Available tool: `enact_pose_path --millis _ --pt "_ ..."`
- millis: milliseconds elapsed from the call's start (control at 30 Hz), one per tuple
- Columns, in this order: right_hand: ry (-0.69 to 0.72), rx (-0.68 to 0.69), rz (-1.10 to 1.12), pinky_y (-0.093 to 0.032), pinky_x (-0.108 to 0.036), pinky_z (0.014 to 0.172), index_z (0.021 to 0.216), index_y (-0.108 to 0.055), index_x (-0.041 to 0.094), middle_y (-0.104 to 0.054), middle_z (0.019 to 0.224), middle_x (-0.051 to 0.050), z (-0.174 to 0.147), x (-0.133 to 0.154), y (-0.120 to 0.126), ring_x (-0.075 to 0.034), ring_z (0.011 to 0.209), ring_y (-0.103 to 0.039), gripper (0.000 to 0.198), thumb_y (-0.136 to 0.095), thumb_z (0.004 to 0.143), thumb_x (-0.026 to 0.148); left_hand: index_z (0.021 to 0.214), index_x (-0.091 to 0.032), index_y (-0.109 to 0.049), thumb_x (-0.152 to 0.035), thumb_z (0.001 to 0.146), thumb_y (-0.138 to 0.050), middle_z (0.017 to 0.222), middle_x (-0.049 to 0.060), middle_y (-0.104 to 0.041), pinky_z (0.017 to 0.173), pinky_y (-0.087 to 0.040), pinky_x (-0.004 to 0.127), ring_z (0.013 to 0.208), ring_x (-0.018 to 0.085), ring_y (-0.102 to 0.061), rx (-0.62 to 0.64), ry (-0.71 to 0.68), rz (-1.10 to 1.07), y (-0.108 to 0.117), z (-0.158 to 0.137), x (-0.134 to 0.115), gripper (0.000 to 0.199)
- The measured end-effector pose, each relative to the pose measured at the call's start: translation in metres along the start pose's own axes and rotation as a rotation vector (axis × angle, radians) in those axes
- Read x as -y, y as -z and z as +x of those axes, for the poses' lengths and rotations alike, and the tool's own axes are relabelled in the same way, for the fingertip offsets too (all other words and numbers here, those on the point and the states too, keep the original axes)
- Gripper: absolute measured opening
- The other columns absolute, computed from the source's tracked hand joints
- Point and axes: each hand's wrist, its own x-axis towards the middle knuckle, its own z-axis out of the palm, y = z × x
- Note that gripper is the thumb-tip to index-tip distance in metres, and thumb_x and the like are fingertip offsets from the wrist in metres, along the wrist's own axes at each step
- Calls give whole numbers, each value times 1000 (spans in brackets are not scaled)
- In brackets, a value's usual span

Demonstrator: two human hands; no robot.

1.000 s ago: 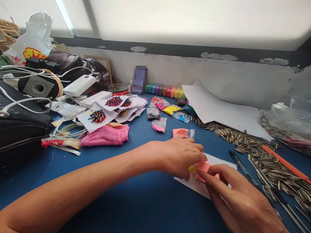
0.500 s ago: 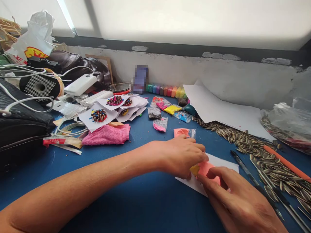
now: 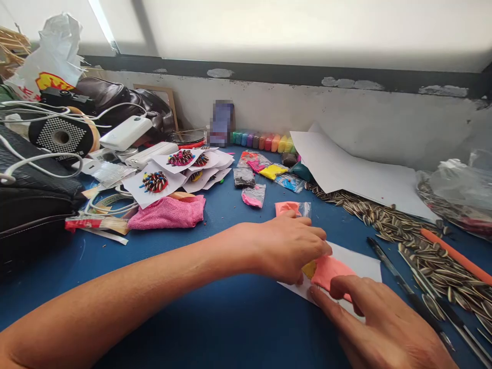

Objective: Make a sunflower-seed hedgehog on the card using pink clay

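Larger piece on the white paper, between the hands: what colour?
The larger piece is salmon pink, seen in the head view.

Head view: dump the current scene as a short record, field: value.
surface: blue tabletop
work piece: salmon clay beside yellow clay, on a white sheet
left hand: over the sheet's left part, fingers by the yellow clay; grip unclear
right hand: at the sheet's near edge, thumb and index finger apart
behind left hand: salmon packet
right side: pen, orange stick, loose striped seeds
left side: pink cloth, seed-decorated papers
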Motion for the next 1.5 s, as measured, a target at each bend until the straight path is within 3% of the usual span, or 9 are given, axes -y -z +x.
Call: enact_pose_path --millis 267,667,900,1100,1200,1400,1500 --pt "-99 -32 61 -44 -25 56 107 -66 13 -58 76 -6 11 4 -2 -14 64 -54 32 -43 87 5 100 -16 -62 -15 79 -66 104 6 -61 87 -35 35 97 22 -50 -5 -2 15 1 0 -2 21" --pt "-19 -10 -87 -47 -32 62 126 -56 8 -62 87 -11 2 2 -1 -19 72 -57 38 -46 89 7 100 -16 -61 -13 77 -66 107 6 -62 86 -35 35 98 23 -50 24 15 26 4 0 -3 24" --pt "7 -6 -156 -47 -35 62 114 -62 8 -65 85 -12 0 2 -2 -20 69 -59 30 -44 90 7 100 -16 -60 -10 77 -62 103 6 -61 83 -35 35 96 22 -50 -7 -8 14 2 0 -2 24" --pt "-59 -37 -47 -45 -28 58 120 -61 12 -62 78 -7 4 0 2 -15 65 -56 35 -46 89 7 101 -15 -61 -13 78 -65 106 6 -61 86 -35 36 98 22 -49 26 18 14 3 0 -4 23" --pt "-71 -91 -50 -42 -26 55 119 -62 15 -59 76 -5 0 -3 6 -13 60 -53 35 -45 89 8 98 -16 -60 -15 79 -65 103 5 -61 86 -35 36 96 22 -49 -15 -3 8 0 0 -2 20" --pt "-88 -26 -94 -48 -28 60 126 -58 13 -62 86 -10 -5 1 0 -17 68 -57 41 -44 87 7 99 -16 -60 -16 78 -68 101 6 -61 84 -37 34 95 22 -48 -32 -17 16 -3 -1 0 22" --pt "-130 -57 -96 -49 -30 60 122 -60 13 -63 84 -10 -5 5 -5 -18 67 -58 40 -42 86 6 100 -15 -61 -15 78 -68 101 6 -62 86 -37 34 95 22 -49 -31 -23 31 -2 0 -1 24"
